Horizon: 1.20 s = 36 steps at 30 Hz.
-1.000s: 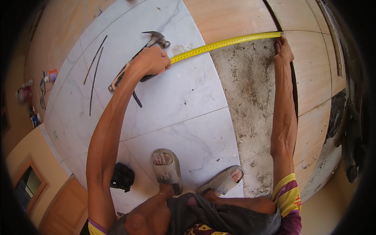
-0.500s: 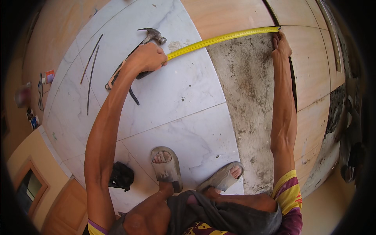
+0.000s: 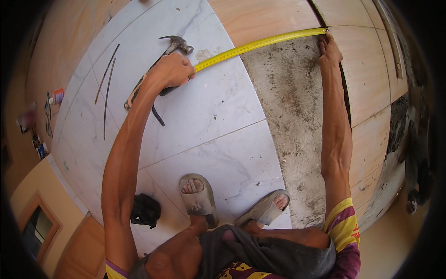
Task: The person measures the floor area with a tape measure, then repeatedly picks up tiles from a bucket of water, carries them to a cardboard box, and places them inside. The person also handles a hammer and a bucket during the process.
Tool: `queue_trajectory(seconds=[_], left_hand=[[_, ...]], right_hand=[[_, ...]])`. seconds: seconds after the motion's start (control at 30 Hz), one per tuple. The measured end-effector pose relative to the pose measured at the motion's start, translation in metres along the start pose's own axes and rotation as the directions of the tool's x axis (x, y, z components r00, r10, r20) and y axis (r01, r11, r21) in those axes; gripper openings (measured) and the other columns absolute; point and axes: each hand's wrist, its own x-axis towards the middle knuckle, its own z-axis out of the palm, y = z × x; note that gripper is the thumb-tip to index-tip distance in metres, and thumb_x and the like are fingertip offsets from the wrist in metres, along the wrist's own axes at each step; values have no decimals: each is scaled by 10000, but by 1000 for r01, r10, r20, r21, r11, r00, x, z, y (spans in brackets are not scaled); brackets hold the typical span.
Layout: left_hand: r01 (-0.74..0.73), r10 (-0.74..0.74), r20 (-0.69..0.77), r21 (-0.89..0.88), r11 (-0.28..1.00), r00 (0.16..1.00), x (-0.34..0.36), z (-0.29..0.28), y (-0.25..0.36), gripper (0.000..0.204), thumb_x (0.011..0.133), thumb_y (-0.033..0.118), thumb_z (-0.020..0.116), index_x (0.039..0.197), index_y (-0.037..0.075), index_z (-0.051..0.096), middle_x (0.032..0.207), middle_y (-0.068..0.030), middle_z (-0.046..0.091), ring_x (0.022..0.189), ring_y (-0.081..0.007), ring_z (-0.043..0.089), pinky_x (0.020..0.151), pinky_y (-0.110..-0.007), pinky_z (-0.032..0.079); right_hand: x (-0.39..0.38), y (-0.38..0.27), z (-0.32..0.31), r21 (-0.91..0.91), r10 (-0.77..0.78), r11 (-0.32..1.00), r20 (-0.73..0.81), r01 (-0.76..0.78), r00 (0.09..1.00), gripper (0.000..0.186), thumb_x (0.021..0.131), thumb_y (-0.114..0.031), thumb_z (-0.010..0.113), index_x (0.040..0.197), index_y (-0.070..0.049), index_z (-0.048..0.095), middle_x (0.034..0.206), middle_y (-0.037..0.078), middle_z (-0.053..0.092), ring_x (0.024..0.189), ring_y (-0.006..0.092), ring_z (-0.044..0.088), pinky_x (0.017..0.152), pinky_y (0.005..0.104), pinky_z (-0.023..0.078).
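Observation:
A yellow tape measure (image 3: 260, 46) is stretched over a bare, stained cement strip (image 3: 297, 102) between white marbled tiles (image 3: 223, 149) and tan tiles (image 3: 367, 74). My left hand (image 3: 174, 70) is closed around its body end above the white tiles, hiding most of the case; a dark strap-like piece (image 3: 158, 116) shows below the fist. At the far end, my right hand (image 3: 331, 50) holds the tape's tip by the edge of the tan tiles, next to a dark gap. A claw hammer (image 3: 178, 44) lies under and beside my left hand, its handle partly covered.
Two thin dark rods (image 3: 109, 97) lie on the white tiles at the left. A crumpled black bag (image 3: 145, 210) sits by my left foot. My sandals (image 3: 199, 197) rest on the tiles. Small items, including an orange-and-white container (image 3: 58, 96), stand at the far left.
The view has shifted slightly, and the tape's tip and my right hand appear a little farther left and up. Both hands keep their hold, and the tape stays stretched.

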Motion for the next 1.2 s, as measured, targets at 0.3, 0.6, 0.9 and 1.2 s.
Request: queue_trajectory(seconds=[0.3, 0.6, 0.9, 1.2], left_hand=[[-9, 9, -24, 19, 1000, 1000, 1, -1, 15, 253, 865, 315, 624, 853, 117, 781, 600, -30, 630, 525, -128, 507, 557, -307, 412], [5, -4, -16, 56, 998, 1000, 3, 2, 15, 258, 891, 319, 628, 868, 118, 787, 613, -26, 630, 536, -124, 517, 558, -301, 413], [18, -18, -5, 25, 1000, 1000, 3, 2, 14, 285, 898, 338, 628, 902, 108, 796, 705, -56, 662, 611, -136, 546, 614, -305, 436], [-7, 7, -23, 28, 1000, 1000, -2, 1, 19, 305, 888, 338, 617, 892, 80, 779, 653, -52, 632, 577, -139, 538, 598, -314, 439]], right_hand=[[-9, -18, -33, -54, -90, 993, 180, 101, 980, 296, 929, -168, 765, 1136, 36, 707, 1028, 138, 758, 885, 196, 742, 750, 229, 592], [-89, -19, -100, -350, -40, 925, 303, 150, 952, 411, 942, -292, 763, 1207, 14, 691, 1059, 131, 755, 897, 179, 737, 818, 284, 619], [-63, -5, -41, -256, -11, 958, 420, 131, 907, 465, 991, -361, 693, 1230, 34, 631, 1073, 147, 742, 906, 188, 738, 767, 288, 630], [-29, -15, -6, -215, 63, 976, 442, 38, 895, 289, 1009, -280, 679, 1140, -24, 647, 1061, 93, 731, 950, 182, 731, 786, 280, 643]])
